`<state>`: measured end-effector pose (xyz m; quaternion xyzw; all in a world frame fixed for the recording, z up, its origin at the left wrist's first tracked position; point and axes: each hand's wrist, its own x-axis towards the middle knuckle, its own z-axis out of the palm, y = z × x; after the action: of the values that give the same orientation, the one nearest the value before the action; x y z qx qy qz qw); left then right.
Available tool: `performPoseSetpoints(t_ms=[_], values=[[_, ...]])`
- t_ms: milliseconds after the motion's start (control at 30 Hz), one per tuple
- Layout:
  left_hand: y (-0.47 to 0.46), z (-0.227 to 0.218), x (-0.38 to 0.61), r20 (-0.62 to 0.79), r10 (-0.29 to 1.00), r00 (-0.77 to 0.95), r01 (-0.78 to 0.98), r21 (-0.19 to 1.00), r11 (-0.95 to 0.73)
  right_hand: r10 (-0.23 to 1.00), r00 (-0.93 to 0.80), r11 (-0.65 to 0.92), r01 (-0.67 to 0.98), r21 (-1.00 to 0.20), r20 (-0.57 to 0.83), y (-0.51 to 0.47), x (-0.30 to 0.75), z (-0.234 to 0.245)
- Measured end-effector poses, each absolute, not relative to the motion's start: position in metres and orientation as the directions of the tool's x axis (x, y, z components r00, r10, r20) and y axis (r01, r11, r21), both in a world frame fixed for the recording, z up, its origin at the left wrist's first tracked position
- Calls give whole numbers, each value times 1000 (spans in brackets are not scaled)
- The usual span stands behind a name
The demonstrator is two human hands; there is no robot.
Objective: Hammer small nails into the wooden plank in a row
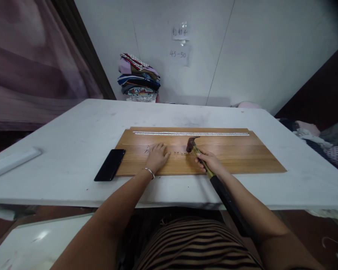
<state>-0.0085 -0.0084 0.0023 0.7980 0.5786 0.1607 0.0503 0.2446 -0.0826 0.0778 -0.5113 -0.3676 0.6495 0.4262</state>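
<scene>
My right hand (210, 162) is closed around the handle of a claw hammer (222, 193), gripping it high up near the rusty head. The hammer head is over the wooden board (242, 157), beside a short row of nails (178, 152); whether it touches them I cannot tell. My left hand (157, 155) lies on the board with its fingers stretched out, left of that row. Next to its fingertips is a small pile of loose nails (147, 149). A silver bracelet (149, 172) circles the left wrist.
Two white marked strips (191, 133) run along the board's far side. A black phone (109, 165) overlaps the board's left edge. On the white table (73, 131) lies a white elongated object (14, 161) at far left. Folded clothes (139, 78) are stacked by the wall.
</scene>
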Motion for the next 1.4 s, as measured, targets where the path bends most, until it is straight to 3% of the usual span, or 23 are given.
performPoseSetpoints(t_ms=[1400], values=[[-8,2,-9,201,938,283,903,273,-331,944,-122,-325,-172,-930,-307,-82,246,81]])
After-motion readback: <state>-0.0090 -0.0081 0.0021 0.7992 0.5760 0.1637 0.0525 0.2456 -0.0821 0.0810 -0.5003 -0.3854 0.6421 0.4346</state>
